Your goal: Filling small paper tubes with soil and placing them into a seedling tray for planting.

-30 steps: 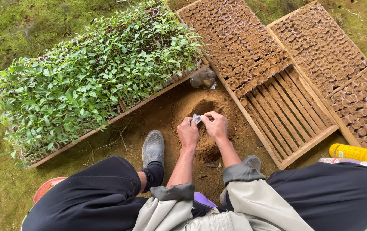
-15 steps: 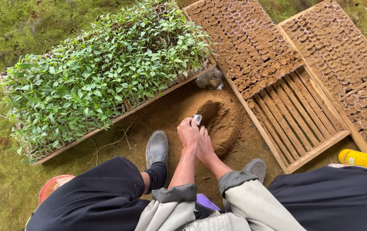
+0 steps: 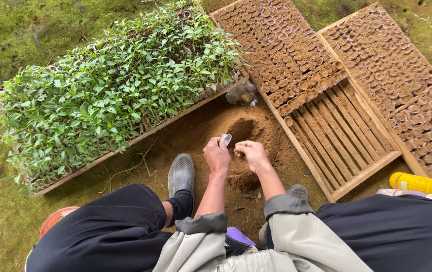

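Observation:
My left hand point(image 3: 216, 155) is closed around a small clear plastic seedling bag point(image 3: 225, 138), held upright over the pile of brown soil point(image 3: 236, 146). Just to its right, my right hand point(image 3: 249, 151) is curled with fingertips pinched together, close to the bag's mouth; what it holds is hidden, likely soil. Both hands hover above a scooped hollow in the soil pile point(image 3: 241, 128). I crouch with my grey shoes point(image 3: 181, 174) on either side of the soil.
A wooden tray of green seedlings point(image 3: 110, 95) lies at left. Two slatted wooden trays point(image 3: 327, 121) partly packed with soil-filled bags stand at right. A crumpled heap of clear bags point(image 3: 242, 94) lies behind the soil. A yellow bottle point(image 3: 424, 184) rests at far right.
My right hand has drawn back from the soil pile and now sits beside the left hand at the bag. The camera view has shifted slightly.

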